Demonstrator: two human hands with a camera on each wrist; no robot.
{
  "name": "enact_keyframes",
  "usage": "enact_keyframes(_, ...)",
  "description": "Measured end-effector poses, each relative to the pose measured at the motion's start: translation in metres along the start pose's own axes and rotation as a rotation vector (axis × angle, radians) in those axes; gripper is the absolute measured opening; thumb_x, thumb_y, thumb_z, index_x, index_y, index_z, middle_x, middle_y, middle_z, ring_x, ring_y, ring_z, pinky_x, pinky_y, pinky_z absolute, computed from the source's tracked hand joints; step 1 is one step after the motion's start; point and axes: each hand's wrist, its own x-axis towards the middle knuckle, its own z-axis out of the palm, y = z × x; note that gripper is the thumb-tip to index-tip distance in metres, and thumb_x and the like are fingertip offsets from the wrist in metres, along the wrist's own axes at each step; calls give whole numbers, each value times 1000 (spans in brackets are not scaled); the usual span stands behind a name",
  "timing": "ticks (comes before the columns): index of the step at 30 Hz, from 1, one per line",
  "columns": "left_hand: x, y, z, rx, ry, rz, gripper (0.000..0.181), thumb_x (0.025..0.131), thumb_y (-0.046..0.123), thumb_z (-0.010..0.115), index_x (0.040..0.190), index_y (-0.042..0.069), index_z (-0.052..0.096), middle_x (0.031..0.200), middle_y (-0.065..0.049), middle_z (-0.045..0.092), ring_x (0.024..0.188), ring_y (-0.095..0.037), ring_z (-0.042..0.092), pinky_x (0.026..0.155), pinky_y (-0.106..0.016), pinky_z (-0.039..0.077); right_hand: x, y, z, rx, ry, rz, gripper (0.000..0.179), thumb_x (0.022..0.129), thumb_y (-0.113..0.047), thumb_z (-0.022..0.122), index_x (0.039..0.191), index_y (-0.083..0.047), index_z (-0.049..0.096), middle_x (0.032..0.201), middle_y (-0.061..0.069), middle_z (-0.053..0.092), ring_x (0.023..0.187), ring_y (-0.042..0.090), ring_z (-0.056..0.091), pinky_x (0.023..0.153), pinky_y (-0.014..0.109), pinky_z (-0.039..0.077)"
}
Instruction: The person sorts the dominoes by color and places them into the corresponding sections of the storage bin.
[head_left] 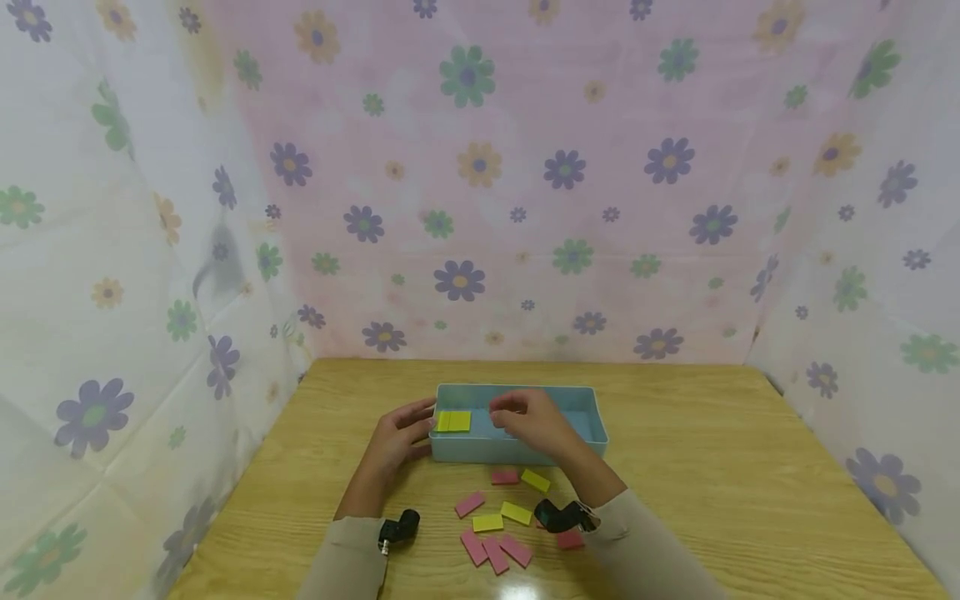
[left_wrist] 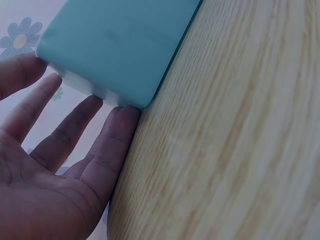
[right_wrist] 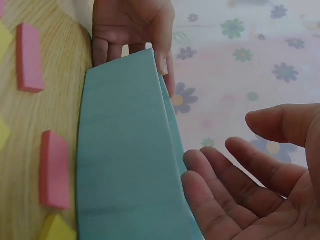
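Note:
A long light-blue plastic box [head_left: 480, 452] stands on the table, with yellow rectangular tiles [head_left: 454, 422] lying side by side at its left end. My left hand [head_left: 393, 437] rests its fingertips against the box's left end wall; in the left wrist view the fingers of this hand [left_wrist: 65, 145] look fairly straight. Over the middle of the box hovers my right hand [head_left: 534, 423]. Seen from the right wrist, that hand [right_wrist: 250, 190] has its thumb apart from loosely bent fingers, and nothing shows between them. Its fingertips are near the box's front rim.
In front of the box lie several loose pink tiles [head_left: 470, 504] and yellow tiles [head_left: 517, 512] on the wooden table [head_left: 690, 467]. A red-pink tile [head_left: 570, 539] is beside the right sleeve. Flowered cloth [head_left: 517, 183] encloses the table's back and sides.

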Motion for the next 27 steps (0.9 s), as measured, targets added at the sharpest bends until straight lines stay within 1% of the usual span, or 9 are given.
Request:
enact_keyframes(3,-1,0,1,-1,-4,-1,45,101,14,67,146,15,60,150,-17,56,129,-39,62,96,-50,59,-12,6,-6,51,22,-4,25,103,-19,65,123,-6,71,117,14,73,107,34,72,88,40,62)
enact_keyframes(5,-2,1,1,-5,-7,4,46,102,13,66,147,14,59,151,-18,56,130,-39,62,96,-50,59,-19,9,-10,89,32,-9,25,103,-17,65,123,-4,71,117,15,73,107,36,72,88,41,63)
enact_keyframes(7,-2,0,1,-9,-12,12,47,102,13,66,148,13,59,151,-19,55,130,-40,62,96,-51,59,-25,12,-13,91,34,-22,25,102,-18,66,123,-4,71,116,14,74,105,35,72,87,41,63)
enact_keyframes(12,-3,0,0,-19,-21,25,48,102,13,66,149,12,58,151,-20,55,127,-41,63,96,-51,59,-36,19,-22,65,5,-77,26,102,-19,68,122,-3,71,118,22,72,105,36,72,87,48,62)
enact_keyframes(15,-3,-1,0,-20,-14,22,47,102,13,66,148,12,58,151,-20,56,126,-41,64,95,-50,60,-40,21,-26,60,-23,-82,27,102,-20,67,122,-3,70,119,25,71,105,39,72,86,50,62)
enact_keyframes(19,-3,-2,0,-17,-12,21,47,102,13,66,148,12,58,150,-20,56,126,-41,64,95,-51,60,-45,24,-31,9,-39,-57,26,100,-24,70,121,-8,72,117,17,74,102,28,72,83,37,62)
enact_keyframes(22,-2,-2,1,-16,-18,23,46,102,14,66,148,13,59,151,-20,56,126,-41,64,96,-51,59,-48,26,-35,-37,-56,-48,26,99,-24,72,119,-8,73,114,13,75,99,20,71,80,28,61)
enact_keyframes(25,-2,-2,1,-13,-12,24,46,102,14,66,147,14,60,150,-19,56,125,-40,65,95,-51,60,-48,28,-37,-68,-90,-51,29,99,-24,72,120,-4,72,112,15,75,97,19,71,79,27,61)
enact_keyframes(27,-2,-2,1,-12,-12,24,45,102,14,66,147,14,60,149,-19,57,125,-39,65,95,-50,60,-49,30,-39,-102,-114,-51,30,98,-24,72,119,-3,73,109,13,75,96,19,71,78,28,60)
